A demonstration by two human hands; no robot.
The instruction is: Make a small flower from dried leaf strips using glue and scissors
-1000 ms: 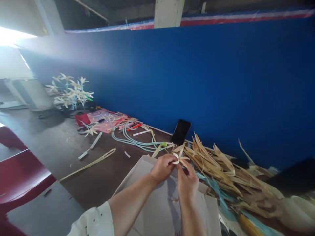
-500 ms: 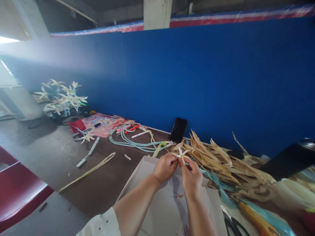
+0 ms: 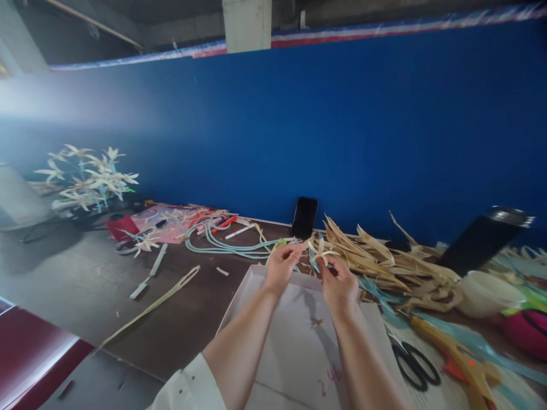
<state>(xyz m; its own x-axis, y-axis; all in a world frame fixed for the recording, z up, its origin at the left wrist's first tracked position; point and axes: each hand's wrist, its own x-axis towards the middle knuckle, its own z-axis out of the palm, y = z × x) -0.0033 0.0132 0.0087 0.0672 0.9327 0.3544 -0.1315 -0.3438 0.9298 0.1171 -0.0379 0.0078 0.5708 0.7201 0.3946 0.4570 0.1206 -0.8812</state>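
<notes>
A small pale flower of dried husk petals (image 3: 319, 250) is held above the far edge of a shallow white box lid (image 3: 294, 353). My right hand (image 3: 341, 283) pinches it low down, near its base. My left hand (image 3: 281, 269) is closed, its thumb and fingertips pressed together at the tip of a left-hand petal. The flower's underside is hidden behind my right fingers. Loose dried corn husks (image 3: 367, 256) lie just beyond and to the right of my right hand.
Scissors (image 3: 414, 364) and a yellow glue gun (image 3: 459, 353) lie at the right, near a white cup (image 3: 487, 293) and a black bottle (image 3: 482, 239). A phone (image 3: 305, 217) leans on the blue partition (image 3: 342, 125). Pale blue cords (image 3: 222, 247) and finished flowers (image 3: 94, 176) are leftward.
My hands have drawn apart a little, the left now out at a petal's tip. The flower has opened to fuller view in my right fingers. The camera has turned slightly right.
</notes>
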